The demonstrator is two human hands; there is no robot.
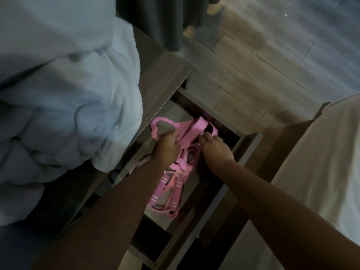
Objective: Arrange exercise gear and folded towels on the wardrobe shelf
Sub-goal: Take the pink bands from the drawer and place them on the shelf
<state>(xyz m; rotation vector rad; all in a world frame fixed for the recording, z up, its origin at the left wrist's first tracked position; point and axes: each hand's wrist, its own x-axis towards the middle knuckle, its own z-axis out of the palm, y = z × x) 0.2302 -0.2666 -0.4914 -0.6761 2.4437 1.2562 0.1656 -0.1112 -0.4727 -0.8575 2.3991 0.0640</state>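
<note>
A tangle of pink exercise bands and straps (pixel 176 172) lies inside an open grey wooden drawer (pixel 224 193) below me. My left hand (pixel 166 146) grips a pink band near its looped end (pixel 161 126). Just to the right, my right hand (pixel 214 148) pinches another pink strap (pixel 196 123). Both hands sit close together over the upper part of the tangle. Striped pink straps (pixel 171 188) trail down toward me. No folded towels can be made out.
A bulky pale blue duvet (pixel 58 104) is heaped on the grey cabinet top (pixel 163 67) at the left, overhanging the drawer's edge. Dark hanging fabric (pixel 155 20) is at the top. Wood-look floor (pixel 272 55) spreads to the right; a white cloth (pixel 321 162) fills the right edge.
</note>
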